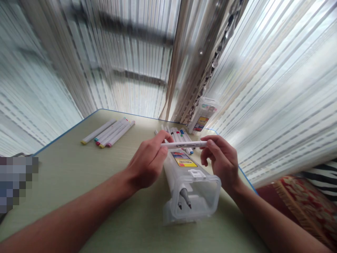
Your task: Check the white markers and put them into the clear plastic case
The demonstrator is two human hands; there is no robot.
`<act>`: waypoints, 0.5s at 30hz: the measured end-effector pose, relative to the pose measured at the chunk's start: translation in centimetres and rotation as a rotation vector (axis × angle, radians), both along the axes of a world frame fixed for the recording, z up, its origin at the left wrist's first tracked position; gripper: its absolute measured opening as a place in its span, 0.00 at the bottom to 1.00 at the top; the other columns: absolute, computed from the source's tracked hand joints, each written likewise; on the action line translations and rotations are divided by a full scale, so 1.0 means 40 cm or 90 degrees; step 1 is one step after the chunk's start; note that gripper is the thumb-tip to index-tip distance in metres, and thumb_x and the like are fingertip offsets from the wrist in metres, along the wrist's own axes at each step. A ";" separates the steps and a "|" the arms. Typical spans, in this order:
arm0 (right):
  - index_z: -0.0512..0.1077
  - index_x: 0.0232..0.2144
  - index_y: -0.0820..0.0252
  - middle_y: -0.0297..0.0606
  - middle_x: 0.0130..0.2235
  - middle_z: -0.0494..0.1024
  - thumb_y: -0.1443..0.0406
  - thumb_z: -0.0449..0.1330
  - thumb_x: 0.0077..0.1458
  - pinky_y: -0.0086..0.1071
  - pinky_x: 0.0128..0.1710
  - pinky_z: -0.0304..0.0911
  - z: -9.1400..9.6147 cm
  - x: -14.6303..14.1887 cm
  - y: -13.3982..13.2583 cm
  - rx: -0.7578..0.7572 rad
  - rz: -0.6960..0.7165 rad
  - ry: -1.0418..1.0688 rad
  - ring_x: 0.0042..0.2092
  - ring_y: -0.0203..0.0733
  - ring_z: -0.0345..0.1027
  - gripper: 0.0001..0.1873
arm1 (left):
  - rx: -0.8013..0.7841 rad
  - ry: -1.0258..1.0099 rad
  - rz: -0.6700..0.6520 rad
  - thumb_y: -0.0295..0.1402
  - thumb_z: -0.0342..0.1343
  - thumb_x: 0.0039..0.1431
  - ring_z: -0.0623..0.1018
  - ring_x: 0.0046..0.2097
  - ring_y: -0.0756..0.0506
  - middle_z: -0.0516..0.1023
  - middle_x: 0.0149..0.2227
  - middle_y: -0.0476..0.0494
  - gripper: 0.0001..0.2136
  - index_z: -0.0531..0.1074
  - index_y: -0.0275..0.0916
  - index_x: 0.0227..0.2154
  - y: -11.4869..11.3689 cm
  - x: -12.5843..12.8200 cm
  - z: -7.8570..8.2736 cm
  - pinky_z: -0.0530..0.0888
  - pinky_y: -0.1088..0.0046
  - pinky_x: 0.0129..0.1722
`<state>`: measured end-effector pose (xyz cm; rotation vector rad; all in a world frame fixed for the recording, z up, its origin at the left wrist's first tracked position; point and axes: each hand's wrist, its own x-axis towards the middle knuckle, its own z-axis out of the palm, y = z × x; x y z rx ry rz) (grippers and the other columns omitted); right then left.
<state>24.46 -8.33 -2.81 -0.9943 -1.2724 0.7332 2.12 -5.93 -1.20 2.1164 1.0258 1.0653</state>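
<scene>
A white marker (188,144) with dark print on its side is held level between my two hands. My left hand (151,158) pinches its left end, and my right hand (221,156) grips the right end between thumb and fingers. Below it a clear plastic marker case (196,177) lies on its side with its open end toward me and a yellow label on top. Two pointed grey tips (185,197) show inside the case. Behind my hands lie several white markers (181,133) with coloured ends, partly hidden by the held marker and my left hand.
Another group of white markers (110,133) lies on the left of the pale green table (71,168). A second clear case (202,114) stands upright at the back edge by the string curtain (142,59). Patterned fabric (300,203) is at the right, beyond the table edge.
</scene>
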 end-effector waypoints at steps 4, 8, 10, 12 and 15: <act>0.75 0.37 0.60 0.32 0.28 0.74 0.61 0.60 0.62 0.27 0.16 0.56 0.001 0.000 0.000 -0.004 -0.004 -0.003 0.19 0.31 0.65 0.08 | -0.006 -0.004 -0.002 0.34 0.42 0.65 0.66 0.25 0.47 0.66 0.23 0.52 0.10 0.68 0.39 0.39 -0.001 0.000 0.000 0.58 0.69 0.28; 0.75 0.37 0.60 0.33 0.28 0.74 0.61 0.60 0.62 0.27 0.16 0.56 0.002 -0.002 0.000 -0.006 -0.004 0.001 0.19 0.32 0.65 0.08 | -0.010 -0.004 -0.002 0.34 0.42 0.65 0.66 0.26 0.47 0.65 0.23 0.52 0.10 0.68 0.39 0.39 -0.001 -0.001 0.000 0.58 0.69 0.28; 0.74 0.37 0.60 0.33 0.28 0.74 0.61 0.60 0.62 0.27 0.16 0.56 0.002 -0.002 0.000 -0.006 -0.003 0.003 0.20 0.32 0.65 0.08 | -0.007 -0.006 -0.001 0.34 0.42 0.66 0.66 0.26 0.47 0.65 0.23 0.53 0.10 0.68 0.39 0.39 -0.001 -0.001 0.001 0.58 0.69 0.28; 0.74 0.37 0.60 0.33 0.28 0.74 0.61 0.60 0.62 0.27 0.16 0.56 0.002 -0.002 -0.001 -0.006 -0.002 0.004 0.19 0.32 0.65 0.08 | -0.006 -0.011 0.003 0.33 0.42 0.66 0.65 0.25 0.47 0.63 0.22 0.53 0.10 0.68 0.39 0.39 -0.002 -0.001 0.002 0.58 0.69 0.28; 0.74 0.37 0.60 0.33 0.28 0.75 0.61 0.59 0.62 0.27 0.16 0.55 0.003 -0.003 -0.003 -0.011 -0.001 0.004 0.19 0.31 0.65 0.08 | -0.013 -0.022 0.008 0.33 0.43 0.66 0.62 0.23 0.48 0.60 0.20 0.55 0.10 0.69 0.39 0.38 -0.001 0.000 0.002 0.57 0.69 0.27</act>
